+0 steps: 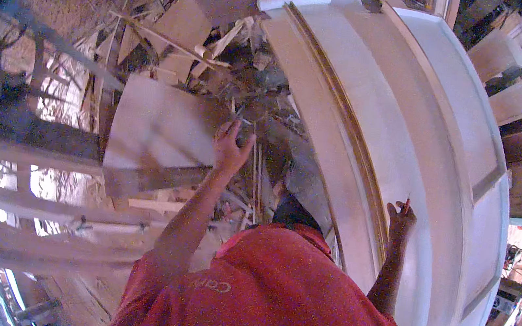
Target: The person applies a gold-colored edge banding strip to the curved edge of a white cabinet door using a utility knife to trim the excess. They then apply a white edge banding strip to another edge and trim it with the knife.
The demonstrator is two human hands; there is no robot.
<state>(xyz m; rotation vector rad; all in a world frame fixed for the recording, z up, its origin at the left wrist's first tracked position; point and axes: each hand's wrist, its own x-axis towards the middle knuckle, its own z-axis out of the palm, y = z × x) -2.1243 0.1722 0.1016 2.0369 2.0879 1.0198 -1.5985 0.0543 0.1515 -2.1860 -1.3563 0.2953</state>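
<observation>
My left hand [232, 146] is raised over a cluttered floor, fingers partly curled around a small thin item that I cannot make out, thumb standing out. At the right, my right hand [403, 218] grips a slim red pencil [407, 202], point upward, above a long white panel [381, 100]. Along that panel runs a brownish-gold strip [333, 87], passing beside my right hand. A square pale board [154, 122] lies left of my left hand.
Offcuts and sticks [203, 50] litter the floor ahead. White-edged frame sections [462, 90] continue along the right, with several box-like pieces [516, 104] beyond. Timber rails [38, 200] cross the lower left. My foot [280, 189] stands beside the long panel.
</observation>
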